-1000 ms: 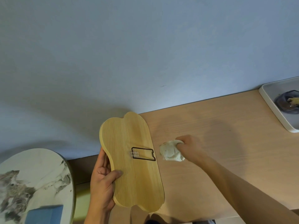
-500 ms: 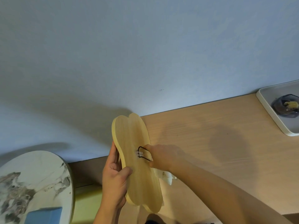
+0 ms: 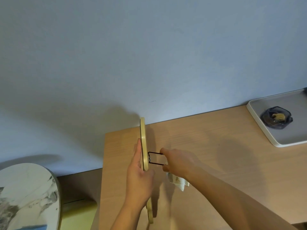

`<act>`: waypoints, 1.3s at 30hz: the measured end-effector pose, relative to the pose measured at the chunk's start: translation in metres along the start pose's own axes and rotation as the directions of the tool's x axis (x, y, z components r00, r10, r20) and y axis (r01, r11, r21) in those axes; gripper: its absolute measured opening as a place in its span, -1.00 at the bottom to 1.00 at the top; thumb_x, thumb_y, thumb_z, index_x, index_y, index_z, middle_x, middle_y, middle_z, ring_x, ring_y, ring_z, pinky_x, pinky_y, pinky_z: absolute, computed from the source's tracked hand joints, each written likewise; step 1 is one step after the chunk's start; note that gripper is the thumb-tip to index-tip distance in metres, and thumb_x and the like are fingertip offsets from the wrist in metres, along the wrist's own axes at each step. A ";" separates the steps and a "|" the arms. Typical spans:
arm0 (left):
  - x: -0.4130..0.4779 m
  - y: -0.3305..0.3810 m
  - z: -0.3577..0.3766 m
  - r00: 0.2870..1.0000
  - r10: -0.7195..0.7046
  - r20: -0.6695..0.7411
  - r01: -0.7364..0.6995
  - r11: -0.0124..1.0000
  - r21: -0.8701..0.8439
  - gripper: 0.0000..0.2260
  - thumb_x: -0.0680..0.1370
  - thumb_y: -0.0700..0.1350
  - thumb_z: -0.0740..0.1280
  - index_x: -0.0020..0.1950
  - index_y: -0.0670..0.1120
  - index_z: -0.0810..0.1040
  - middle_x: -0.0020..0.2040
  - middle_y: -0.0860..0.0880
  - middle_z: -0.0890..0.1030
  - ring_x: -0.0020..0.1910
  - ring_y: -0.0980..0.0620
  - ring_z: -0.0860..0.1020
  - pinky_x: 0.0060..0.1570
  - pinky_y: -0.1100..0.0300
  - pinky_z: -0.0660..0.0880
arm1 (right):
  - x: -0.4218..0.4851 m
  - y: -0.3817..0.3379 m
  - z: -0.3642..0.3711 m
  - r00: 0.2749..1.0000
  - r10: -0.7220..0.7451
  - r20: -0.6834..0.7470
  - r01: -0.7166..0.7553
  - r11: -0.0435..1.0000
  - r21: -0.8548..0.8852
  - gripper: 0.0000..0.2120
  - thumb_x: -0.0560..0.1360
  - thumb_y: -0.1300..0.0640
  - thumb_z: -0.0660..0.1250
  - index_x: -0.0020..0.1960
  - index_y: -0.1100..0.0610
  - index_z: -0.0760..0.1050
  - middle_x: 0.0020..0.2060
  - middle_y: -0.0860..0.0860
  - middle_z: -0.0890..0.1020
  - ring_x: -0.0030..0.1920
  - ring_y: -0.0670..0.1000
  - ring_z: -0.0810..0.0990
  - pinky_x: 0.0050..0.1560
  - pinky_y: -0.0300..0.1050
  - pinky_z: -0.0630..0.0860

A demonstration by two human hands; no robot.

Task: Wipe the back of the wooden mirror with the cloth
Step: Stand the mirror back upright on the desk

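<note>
Left hand [image 3: 141, 176] clamps the mirror [image 3: 144, 146] edge-on, right hand [image 3: 180, 163] bunching the cloth [image 3: 178, 181] tugs the wire stand [image 3: 155, 158]; brace firmly.

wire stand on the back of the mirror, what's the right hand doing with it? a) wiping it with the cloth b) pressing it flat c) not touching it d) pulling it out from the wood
d: the right hand grips the black wire stand, which juts out from the back of the wooden mirror, with the cloth bunched under that hand.
</note>
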State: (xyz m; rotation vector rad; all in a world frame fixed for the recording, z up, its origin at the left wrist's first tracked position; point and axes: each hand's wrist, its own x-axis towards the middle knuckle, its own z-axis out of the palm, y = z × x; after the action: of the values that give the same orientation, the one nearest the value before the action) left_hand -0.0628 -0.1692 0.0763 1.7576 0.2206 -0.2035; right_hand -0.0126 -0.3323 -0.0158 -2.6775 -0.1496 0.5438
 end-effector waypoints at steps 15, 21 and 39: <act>-0.004 0.036 0.146 0.995 0.098 0.027 -0.102 0.963 0.250 -0.09 0.39 -0.50 0.16 0.69 0.01 0.07 0.60 0.23 0.11 0.67 0.16 -0.05 0.64 -0.09 -0.08 | -0.014 0.100 -0.034 0.997 0.078 0.010 -0.078 0.995 0.059 -0.65 0.44 -0.11 0.28 0.22 -0.20 0.50 -0.10 -0.08 0.68 -0.16 0.05 0.60 -0.26 -0.05 0.55; -0.008 0.039 0.177 0.997 0.080 0.015 -0.081 0.952 0.295 -0.07 0.37 -0.49 0.14 0.69 0.03 0.05 0.67 0.16 0.12 0.67 0.16 -0.11 0.60 0.05 -0.30 | -0.015 0.116 -0.034 0.996 0.066 0.060 -0.073 0.988 0.133 -0.83 0.54 -0.10 0.17 0.10 -0.21 0.45 -0.09 -0.07 0.67 0.00 0.11 0.68 0.02 0.10 0.64; -0.016 0.046 0.160 0.995 0.082 -0.063 -0.064 0.969 0.240 -0.24 0.54 -0.16 0.42 0.68 -0.05 0.15 0.63 0.14 0.21 0.63 0.17 0.11 0.61 0.10 0.10 | -0.100 0.138 -0.134 0.912 0.409 -0.011 -0.302 0.691 0.657 -0.57 0.36 -0.39 0.49 -0.07 -0.05 0.73 -0.18 -0.09 0.78 -0.11 -0.01 0.76 -0.05 -0.02 0.70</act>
State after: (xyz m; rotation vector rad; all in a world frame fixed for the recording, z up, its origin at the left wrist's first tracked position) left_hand -0.0693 -0.3359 0.0924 2.0101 0.1892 -0.1160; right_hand -0.0478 -0.5250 0.0766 -2.0380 0.5358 0.3919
